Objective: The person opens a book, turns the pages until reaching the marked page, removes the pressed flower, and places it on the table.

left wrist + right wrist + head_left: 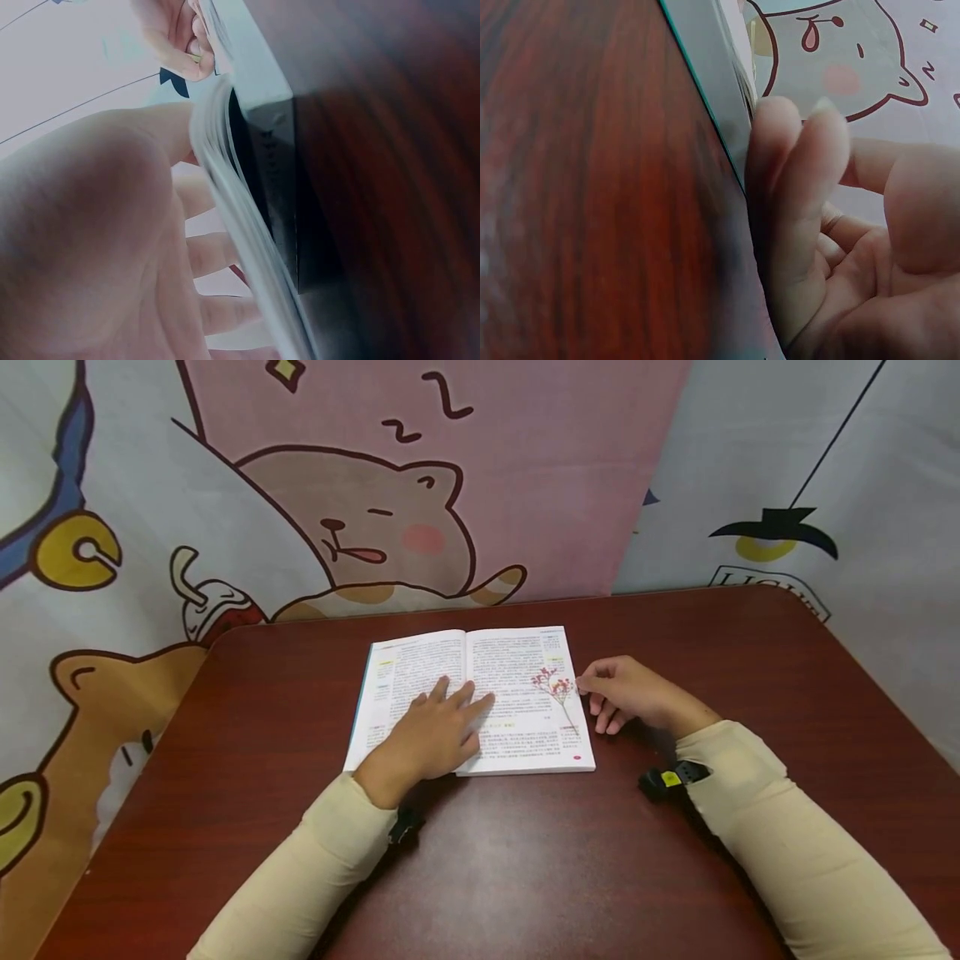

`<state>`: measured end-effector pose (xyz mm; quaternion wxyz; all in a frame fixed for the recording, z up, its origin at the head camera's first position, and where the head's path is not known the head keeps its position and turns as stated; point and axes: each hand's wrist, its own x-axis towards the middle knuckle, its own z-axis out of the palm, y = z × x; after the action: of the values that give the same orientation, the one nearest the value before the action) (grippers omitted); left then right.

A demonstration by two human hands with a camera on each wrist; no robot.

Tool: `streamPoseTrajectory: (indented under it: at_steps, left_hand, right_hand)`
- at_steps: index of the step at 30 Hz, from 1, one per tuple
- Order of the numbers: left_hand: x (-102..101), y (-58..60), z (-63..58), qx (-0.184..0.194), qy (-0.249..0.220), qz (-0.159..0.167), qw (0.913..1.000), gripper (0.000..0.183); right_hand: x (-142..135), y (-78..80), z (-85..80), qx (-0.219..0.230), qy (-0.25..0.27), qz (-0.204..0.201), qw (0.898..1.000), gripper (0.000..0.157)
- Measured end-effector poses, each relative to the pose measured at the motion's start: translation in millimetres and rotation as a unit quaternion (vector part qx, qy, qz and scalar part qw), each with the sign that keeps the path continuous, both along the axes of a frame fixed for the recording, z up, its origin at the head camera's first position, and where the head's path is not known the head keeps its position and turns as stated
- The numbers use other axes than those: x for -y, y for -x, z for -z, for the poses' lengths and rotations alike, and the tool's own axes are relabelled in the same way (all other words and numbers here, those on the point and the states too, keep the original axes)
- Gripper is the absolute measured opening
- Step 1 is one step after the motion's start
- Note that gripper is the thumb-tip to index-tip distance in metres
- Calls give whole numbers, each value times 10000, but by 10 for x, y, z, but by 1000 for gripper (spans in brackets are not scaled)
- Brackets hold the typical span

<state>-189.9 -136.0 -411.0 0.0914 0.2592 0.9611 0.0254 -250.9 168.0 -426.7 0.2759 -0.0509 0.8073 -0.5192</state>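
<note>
An open book (517, 727) with printed pages lies on the table. My left hand (431, 735) rests across its middle, palm down and fingers spread over both pages. A sprig of dried pink flowers (555, 687) lies on the right-hand page, its thin stem pointing toward the lower right. At the right edge, beside the flowers, my right hand (630, 693) pinches the page's edge between thumb and forefinger, with the other fingers curled below. In the right wrist view, the curled fingers (802, 165) hide the pinch itself. The left wrist view shows the book's page edges (240, 217) next to the left palm.
The dark red-brown table (510, 860) extends around the book on all sides. Behind it hangs a cloth (555, 468) printed with cartoon animals. A black wrist device (667, 779) sits under the right sleeve, and another (405, 827) under the left.
</note>
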Motion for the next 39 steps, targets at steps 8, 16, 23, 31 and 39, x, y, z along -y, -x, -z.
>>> streamPoseTrajectory:
  at_steps: [8,16,23,31,39]
  left_hand:
    - [9,3,20,27,-22,-8,10000,55]
    - [-6,10,10,-122,-100,54,9999,54]
    - [-18,16,22,-80,-91,0,9999,54]
    - [1,8,30,-44,-70,-69,9999,54]
    - [-6,2,15,-42,-90,-62,9999,54]
  right_hand:
    - [8,40,50,113,-54,-15,9999,33]
    - [27,92,40,161,-182,44,9997,32]
    - [66,143,43,137,-511,17,9986,38]
    - [127,182,37,103,-794,-40,9968,39]
    - [113,187,31,89,-890,-124,9959,39]
